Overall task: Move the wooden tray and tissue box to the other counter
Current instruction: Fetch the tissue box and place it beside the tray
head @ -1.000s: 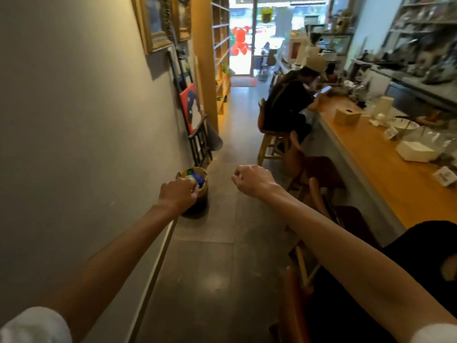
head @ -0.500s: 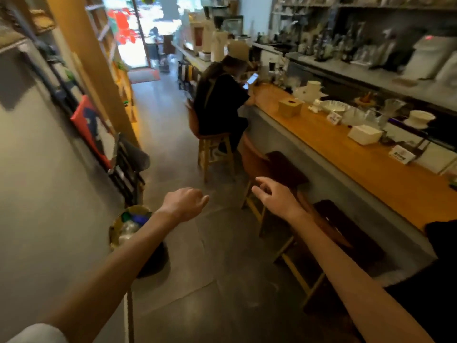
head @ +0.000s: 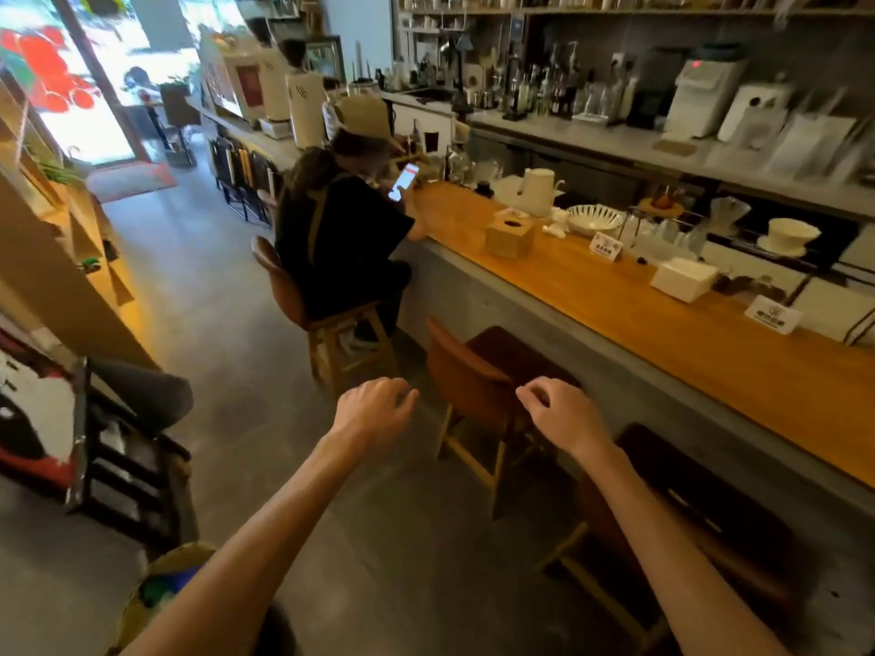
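In the head view, your look has turned away from the grey wall toward the long wooden bench [head: 686,324], which now fills the right side from about 12 o'clock to 4 o'clock. One second ago the bench was only a strip at the far right; now you face it more fully.

Your left hand [head: 371,411] and right hand [head: 563,414] are both stretched forward over the floor, at about 6 o'clock of the view, well apart from each other. The fingers of both are loosely curled and they hold nothing. Earlier both were closed like fists; they have loosened a little.

The tissue box [head: 510,235], a wooden cube with a round hole on top, stands on the bench at about 1 o'clock, well apart from your hands. A seated person [head: 341,239] is just beyond it, at 12 o'clock. I cannot tell which item is the wooden tray.

I judge that you are only approaching; no grasp has begun. The bar stool [head: 478,385] stands between you and the bench, so you may need to reach over it.
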The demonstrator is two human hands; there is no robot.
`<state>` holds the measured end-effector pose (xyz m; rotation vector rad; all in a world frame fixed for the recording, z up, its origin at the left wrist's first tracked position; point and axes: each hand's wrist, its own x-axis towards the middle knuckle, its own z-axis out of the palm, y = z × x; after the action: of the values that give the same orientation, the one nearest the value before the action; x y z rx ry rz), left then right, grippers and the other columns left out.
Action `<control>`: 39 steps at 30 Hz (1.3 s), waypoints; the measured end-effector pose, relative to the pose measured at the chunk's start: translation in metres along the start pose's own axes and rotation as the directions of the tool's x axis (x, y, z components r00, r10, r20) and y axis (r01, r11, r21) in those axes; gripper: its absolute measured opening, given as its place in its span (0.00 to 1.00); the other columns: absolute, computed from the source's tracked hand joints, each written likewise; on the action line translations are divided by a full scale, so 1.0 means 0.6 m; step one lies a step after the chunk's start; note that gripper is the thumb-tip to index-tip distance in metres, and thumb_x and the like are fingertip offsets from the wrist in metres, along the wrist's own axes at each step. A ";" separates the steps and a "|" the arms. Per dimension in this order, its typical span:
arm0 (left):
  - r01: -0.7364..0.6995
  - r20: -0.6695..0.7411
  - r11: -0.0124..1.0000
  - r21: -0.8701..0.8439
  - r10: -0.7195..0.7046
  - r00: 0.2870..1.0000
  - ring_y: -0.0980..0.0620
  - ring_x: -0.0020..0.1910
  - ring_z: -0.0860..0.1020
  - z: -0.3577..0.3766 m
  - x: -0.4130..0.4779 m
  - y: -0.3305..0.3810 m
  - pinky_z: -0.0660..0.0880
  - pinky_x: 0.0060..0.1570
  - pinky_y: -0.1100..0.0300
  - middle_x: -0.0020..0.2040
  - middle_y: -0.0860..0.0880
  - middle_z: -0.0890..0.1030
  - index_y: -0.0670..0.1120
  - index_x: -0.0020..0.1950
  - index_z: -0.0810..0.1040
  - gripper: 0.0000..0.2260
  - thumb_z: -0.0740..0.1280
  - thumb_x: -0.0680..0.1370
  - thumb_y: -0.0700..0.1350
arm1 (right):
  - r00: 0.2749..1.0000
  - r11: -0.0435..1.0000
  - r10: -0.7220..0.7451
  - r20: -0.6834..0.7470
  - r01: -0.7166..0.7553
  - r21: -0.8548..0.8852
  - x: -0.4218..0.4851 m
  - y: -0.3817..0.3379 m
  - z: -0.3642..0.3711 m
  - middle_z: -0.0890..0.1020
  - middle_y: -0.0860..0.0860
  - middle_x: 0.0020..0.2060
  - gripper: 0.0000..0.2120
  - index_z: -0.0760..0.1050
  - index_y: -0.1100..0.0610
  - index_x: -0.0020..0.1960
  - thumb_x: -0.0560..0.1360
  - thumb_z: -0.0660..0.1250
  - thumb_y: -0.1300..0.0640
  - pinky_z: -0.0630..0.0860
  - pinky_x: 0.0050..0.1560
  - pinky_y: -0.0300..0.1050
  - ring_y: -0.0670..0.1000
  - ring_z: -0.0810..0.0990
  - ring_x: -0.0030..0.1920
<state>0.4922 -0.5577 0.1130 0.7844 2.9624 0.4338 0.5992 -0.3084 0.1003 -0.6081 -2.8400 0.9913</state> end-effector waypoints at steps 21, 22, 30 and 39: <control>-0.199 0.379 0.932 -0.302 0.309 0.872 0.58 0.35 0.77 0.078 0.823 -0.160 0.75 0.36 0.60 0.38 0.54 0.78 0.49 0.49 0.78 0.12 0.57 0.83 0.51 | 0.856 0.831 0.507 -0.102 -0.455 0.320 0.635 -0.079 0.143 0.82 0.47 0.57 0.20 0.76 0.50 0.66 0.82 0.55 0.42 0.78 0.57 0.50 0.48 0.81 0.56; -0.233 0.386 0.923 -0.306 0.344 0.856 0.55 0.35 0.77 0.085 0.859 -0.143 0.76 0.38 0.57 0.38 0.52 0.78 0.48 0.47 0.77 0.12 0.57 0.83 0.51 | 0.833 0.809 0.541 -0.110 -0.481 0.336 0.657 -0.065 0.135 0.82 0.47 0.57 0.20 0.76 0.50 0.66 0.82 0.55 0.41 0.78 0.57 0.50 0.48 0.81 0.55; -0.215 0.410 0.863 -0.458 0.420 0.810 0.47 0.40 0.79 0.132 1.126 -0.048 0.75 0.44 0.50 0.41 0.43 0.79 0.44 0.46 0.77 0.11 0.59 0.82 0.46 | 0.732 0.725 0.655 -0.185 -0.541 0.426 0.848 0.038 0.075 0.76 0.49 0.39 0.18 0.77 0.55 0.54 0.83 0.54 0.44 0.69 0.41 0.46 0.49 0.75 0.39; 0.037 0.455 0.816 -0.577 0.283 0.844 0.52 0.35 0.71 0.176 1.358 0.050 0.68 0.35 0.60 0.35 0.47 0.74 0.44 0.38 0.73 0.15 0.56 0.83 0.43 | 0.620 0.648 0.747 -0.242 -0.594 0.477 1.090 0.085 0.017 0.83 0.55 0.46 0.15 0.79 0.58 0.53 0.83 0.57 0.50 0.79 0.52 0.53 0.50 0.79 0.43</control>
<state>-0.1903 -0.1052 0.0414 0.8483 2.1011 0.8925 0.0135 -0.0231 0.0212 -1.6982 -1.9481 1.2138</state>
